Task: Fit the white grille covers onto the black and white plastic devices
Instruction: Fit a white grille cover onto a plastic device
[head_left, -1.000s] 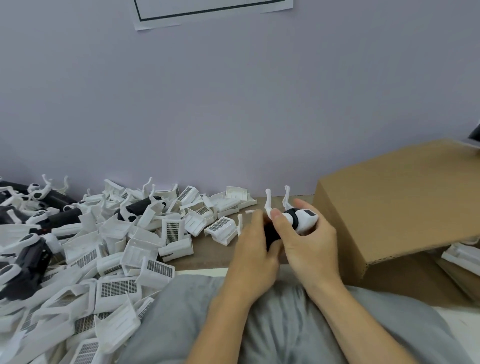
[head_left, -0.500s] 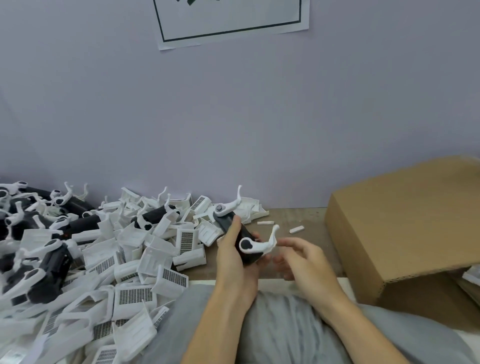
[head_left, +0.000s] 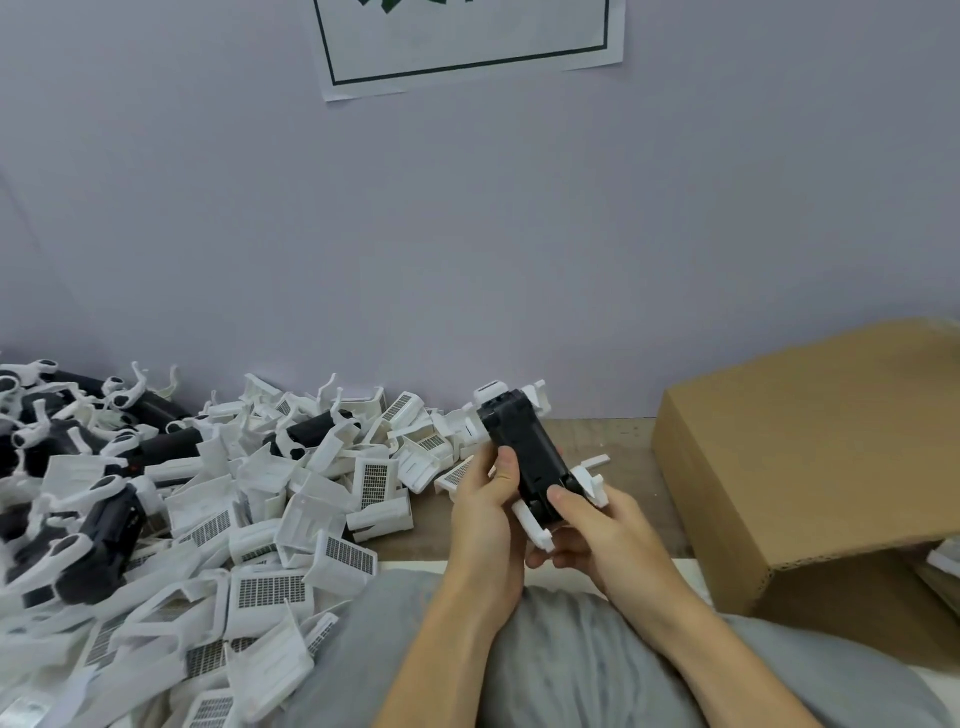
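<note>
Both hands, the left hand (head_left: 485, 512) and the right hand (head_left: 597, 535), grip the black toy-like device (head_left: 524, 457) above the desk (head_left: 631, 441); it looks light, hard, best held by its sides.

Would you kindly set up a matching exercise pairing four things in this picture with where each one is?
Things:
1. black and white device
2. cardboard box
3. pile of white grille covers
4. paper sheet

Places:
A. on the wall, top of view
B. heaped on the table, left side
C. held in both the left hand and right hand
D. on the right, beside the hands

Pairs: 1-C, 2-D, 3-B, 4-A
</note>
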